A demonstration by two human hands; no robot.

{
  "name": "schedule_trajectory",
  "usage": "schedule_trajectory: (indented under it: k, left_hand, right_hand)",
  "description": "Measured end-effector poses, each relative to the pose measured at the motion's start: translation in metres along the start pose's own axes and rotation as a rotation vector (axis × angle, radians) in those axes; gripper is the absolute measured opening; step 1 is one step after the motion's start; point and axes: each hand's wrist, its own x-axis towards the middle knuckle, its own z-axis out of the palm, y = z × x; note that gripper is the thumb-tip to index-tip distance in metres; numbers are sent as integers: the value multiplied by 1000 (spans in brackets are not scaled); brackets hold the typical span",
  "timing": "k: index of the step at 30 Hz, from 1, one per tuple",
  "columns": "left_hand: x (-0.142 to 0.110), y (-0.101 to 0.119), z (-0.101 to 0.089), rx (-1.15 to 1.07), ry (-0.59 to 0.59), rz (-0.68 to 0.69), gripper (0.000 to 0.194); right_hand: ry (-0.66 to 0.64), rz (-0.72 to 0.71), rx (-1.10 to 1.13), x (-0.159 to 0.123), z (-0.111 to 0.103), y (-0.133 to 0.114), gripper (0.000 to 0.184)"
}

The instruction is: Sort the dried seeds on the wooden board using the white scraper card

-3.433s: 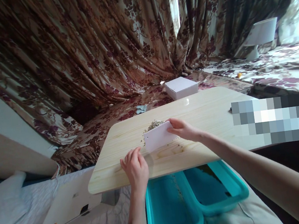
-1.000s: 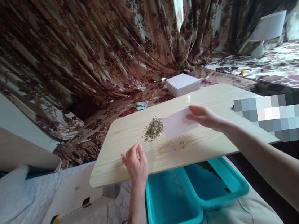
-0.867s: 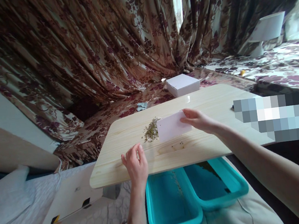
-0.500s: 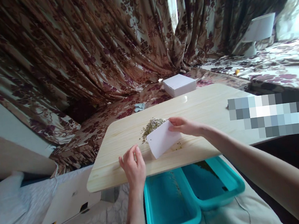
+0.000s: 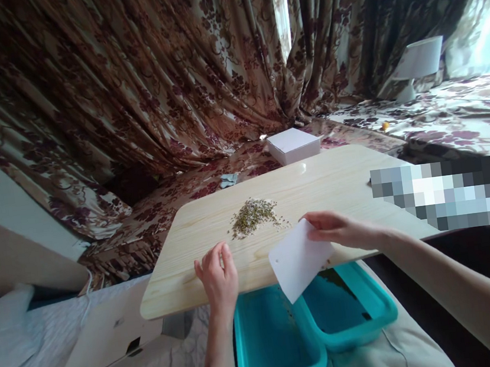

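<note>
Right hand [image 5: 338, 230] grips a white card [image 5: 299, 257] by its far right edge, thumb against fingers, the card tilted with its near corner beyond the edge of a pale wooden worktop [image 5: 190, 249]. Left hand [image 5: 218, 276], fingers loosely bent and grasping nothing, is at the near edge of the worktop; whether it touches the wood cannot be told. A loose pile of green and pale grains [image 5: 253, 217] lies on the worktop beyond both hands, with stray grains on its right. Two turquoise tubs stand side by side at the near edge: the left tub [image 5: 283, 345] under the card's corner, the right tub [image 5: 361, 333] with a dark green layer along its far side. Behind the worktop sit a white box [image 5: 294, 145] and a small pale cloth [image 5: 229, 180], before floral curtains [image 5: 195, 64]; a lamp [image 5: 421, 57] stands far right.
</note>
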Motion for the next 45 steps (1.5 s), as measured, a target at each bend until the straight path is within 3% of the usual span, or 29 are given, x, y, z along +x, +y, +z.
schedule_trajectory:
  k: [4, 7, 11, 15, 22, 28, 35, 45]
  left_hand:
    - [-1, 2, 0, 3, -12, -5, 32]
    - [-1, 5, -1, 13, -21, 14, 31]
    - [-2, 8, -3, 41, -41, 54, 27]
    - [-2, 7, -2, 61, -60, 80, 24]
    - [-2, 5, -1, 97, -48, 107, 23]
    - [-2, 4, 0, 108, -36, 125, 24]
    - [-2, 5, -1, 99, -52, 103, 24]
    - [-2, 5, -1, 104, -41, 110, 24]
  right_hand:
    - [68, 12, -90, -21, 0, -2, 39]
    - [341, -42, -95, -27, -10, -3, 47]
    - [692, -139, -47, -20, -26, -2, 43]
    - [858, -162, -37, -8, -27, 1, 29]
    - [880, -175, -87, 15, -30, 12, 15]
    - [839, -125, -117, 40, -38, 26, 21]
    - [811, -67, -122, 37, -33, 34, 29]
    - [804, -96, -133, 32, -31, 32, 24]
